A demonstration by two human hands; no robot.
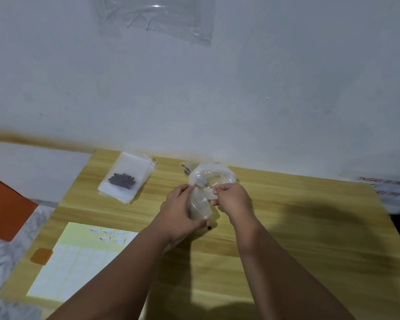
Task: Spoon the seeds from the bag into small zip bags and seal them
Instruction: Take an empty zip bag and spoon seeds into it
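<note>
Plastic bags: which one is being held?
The clear bag, gripped by left hand and right hand; the small zip bag with dark seeds lies flat, untouched.

Glossy clear plastic bag (200, 199), matt wood-grain table (286, 227).

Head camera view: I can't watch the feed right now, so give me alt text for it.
The left hand and right hand grip a clear plastic bag over the middle of a wooden table. To their left lies a stack of small zip bags, the top one holding dark seeds. A label sheet lies at the near left.
</note>
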